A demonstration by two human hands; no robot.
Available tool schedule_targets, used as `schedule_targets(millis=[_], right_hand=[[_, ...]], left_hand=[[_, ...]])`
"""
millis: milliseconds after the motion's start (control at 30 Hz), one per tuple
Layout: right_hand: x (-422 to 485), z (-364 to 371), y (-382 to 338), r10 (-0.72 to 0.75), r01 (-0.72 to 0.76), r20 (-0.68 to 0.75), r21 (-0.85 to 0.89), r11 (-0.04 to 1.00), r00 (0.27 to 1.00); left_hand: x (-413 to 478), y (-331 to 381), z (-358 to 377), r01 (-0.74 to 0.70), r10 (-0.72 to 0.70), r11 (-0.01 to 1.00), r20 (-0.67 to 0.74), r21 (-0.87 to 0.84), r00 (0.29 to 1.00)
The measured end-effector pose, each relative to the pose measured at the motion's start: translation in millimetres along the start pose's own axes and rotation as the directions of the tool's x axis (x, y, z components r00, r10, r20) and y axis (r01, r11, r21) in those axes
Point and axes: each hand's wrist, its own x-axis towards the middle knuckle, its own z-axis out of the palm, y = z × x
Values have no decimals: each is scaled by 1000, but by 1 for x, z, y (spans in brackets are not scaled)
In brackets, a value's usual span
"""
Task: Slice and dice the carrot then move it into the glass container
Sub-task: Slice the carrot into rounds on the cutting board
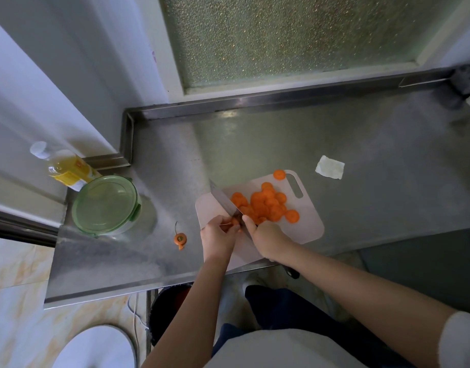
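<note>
A pale cutting board lies on the steel counter with a heap of orange carrot slices on it. One slice sits apart at the board's far edge. My left hand pinches a small carrot stub at the board's near left. My right hand grips the handle of a cleaver, whose blade rests right beside the stub. The glass container, closed with a green lid, stands to the left on the counter.
A cut carrot top with its stalk lies on the steel counter between container and board. A yellow oil bottle stands behind the container. A folded white cloth lies right of the board. A raised steel rim borders the counter's back.
</note>
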Motion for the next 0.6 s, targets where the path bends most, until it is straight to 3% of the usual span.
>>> schedule_targets(millis=[133, 267, 367, 500, 600], right_hand=[[11, 3, -5, 55, -50, -36, 124, 991, 998], [26, 15, 1, 53, -50, -33, 77, 996, 998], [30, 21, 7, 3, 12, -59, 251, 968, 998], [21, 9, 7, -135, 144, -72, 152, 978, 988], [18, 10, 4, -142, 148, -129, 37, 988, 982]], left_hand=[[-1, 1, 0, -5, 5, 1000, -8, 8, 1000], [-1, 0, 0, -27, 27, 1000, -7, 15, 1000], [0, -1, -1, -26, 26, 1000, -7, 2, 1000], [-2, -2, -1, -28, 28, 1000, -7, -14, 1000], [-5, -4, -1, -25, 24, 999, -33, -42, 999]])
